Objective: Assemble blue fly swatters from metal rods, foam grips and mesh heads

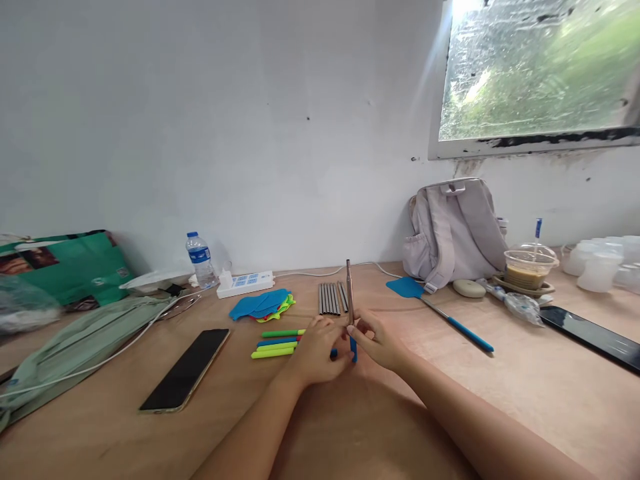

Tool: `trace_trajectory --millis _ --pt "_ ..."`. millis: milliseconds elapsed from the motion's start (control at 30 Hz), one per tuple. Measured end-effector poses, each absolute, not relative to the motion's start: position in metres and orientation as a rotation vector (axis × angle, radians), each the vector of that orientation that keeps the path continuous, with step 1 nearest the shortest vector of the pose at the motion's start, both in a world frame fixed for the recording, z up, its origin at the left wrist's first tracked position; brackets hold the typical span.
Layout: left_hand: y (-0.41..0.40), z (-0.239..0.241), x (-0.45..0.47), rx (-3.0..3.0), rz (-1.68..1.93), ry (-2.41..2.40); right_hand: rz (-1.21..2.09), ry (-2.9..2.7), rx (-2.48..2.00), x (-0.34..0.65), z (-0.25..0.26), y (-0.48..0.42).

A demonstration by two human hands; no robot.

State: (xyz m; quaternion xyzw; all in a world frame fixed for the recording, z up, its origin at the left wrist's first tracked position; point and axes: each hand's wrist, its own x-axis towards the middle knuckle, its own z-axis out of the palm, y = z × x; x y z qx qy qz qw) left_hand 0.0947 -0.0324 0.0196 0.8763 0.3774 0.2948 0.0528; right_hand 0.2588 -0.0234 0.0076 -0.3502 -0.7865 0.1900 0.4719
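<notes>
Upright in front of me stands a thin metal rod [349,293], its lower end meeting a blue handle [354,349]. My left hand [317,350] is closed around the blue handle, with its thumb near the bottom. My right hand [373,340] pinches the rod just above the handle. Partly behind my left hand lie several green, blue and yellow handles [275,344]. Farther back is a row of loose metal rods [329,299]. Left of them sits a pile of blue, yellow and red flat swatter heads [263,304]. A whole blue fly swatter [457,325] lies to the right.
A phone [186,370] and a green bag [85,343] lie left. A power strip [246,284] and water bottle [201,260] stand behind. At right are a backpack [453,233], a drink cup [527,270], a black device [595,337] and white bottles [600,263].
</notes>
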Motion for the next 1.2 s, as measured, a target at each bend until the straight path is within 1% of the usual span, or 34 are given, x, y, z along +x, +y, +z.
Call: trace_trajectory --millis 33,100,167,200,233,300,400,500,600,733,900,1033,1200 --pt "-0.03 0.024 0.089 2.685 0.912 1.294 0.489 -1.925 -0.869 0.258 0.006 -0.024" --pt "-0.021 0.031 0.074 2.59 0.985 1.809 0.513 -1.903 -0.905 0.256 0.004 -0.024" --pt "-0.011 0.034 0.052 2.322 0.994 2.41 0.52 -1.882 -0.936 0.255 0.003 -0.024" --pt "-0.006 0.034 0.039 2.196 0.951 2.628 0.525 -1.878 -0.944 0.255 0.003 -0.025" --pt "-0.001 0.033 0.026 2.053 0.895 2.811 0.531 -1.877 -0.946 0.255 0.003 -0.025" --pt "0.007 0.027 0.0 1.782 0.751 3.005 0.546 -1.886 -0.943 0.255 0.003 -0.025" --pt "0.014 0.018 -0.028 1.484 0.519 2.999 0.556 -1.897 -0.953 0.255 0.002 -0.023" --pt "0.016 0.012 -0.036 1.408 0.43 2.97 0.558 -1.883 -0.959 0.256 0.001 -0.022" --pt "0.017 0.011 -0.029 1.523 0.534 3.016 0.576 -1.827 -0.935 0.254 0.002 -0.024" --pt "0.021 0.008 -0.022 1.844 0.648 3.029 0.619 -1.757 -0.867 0.252 0.003 -0.028" --pt "0.035 -0.004 -0.035 2.099 0.548 2.759 0.611 -1.763 -0.842 0.25 0.006 -0.031" --pt "0.042 -0.01 -0.044 2.111 0.495 2.728 0.511 -1.82 -0.829 0.248 0.012 -0.036" --pt "0.043 -0.013 -0.049 2.181 0.458 2.674 0.381 -1.916 -0.956 0.245 0.016 -0.039"
